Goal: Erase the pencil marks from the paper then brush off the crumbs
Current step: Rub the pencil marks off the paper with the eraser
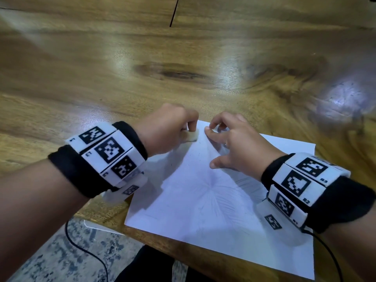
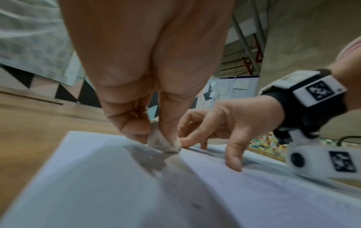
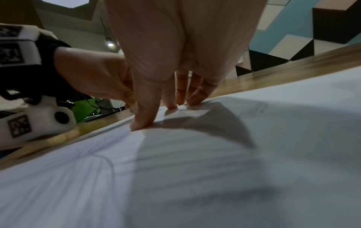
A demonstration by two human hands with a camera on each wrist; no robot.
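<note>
A white sheet of paper lies on the wooden table, near its front edge. Faint pencil lines fan out across the sheet. My left hand pinches a small off-white eraser and holds its tip down on the paper's far left corner. The left wrist view shows the eraser between thumb and fingers, touching the paper. Just right of it, my right hand presses spread fingertips and thumb on the paper and holds nothing.
The table's front edge runs just under the sheet's near side, with speckled floor below. A black cable hangs off the left wrist. Bare wood stretches beyond and to both sides of the paper.
</note>
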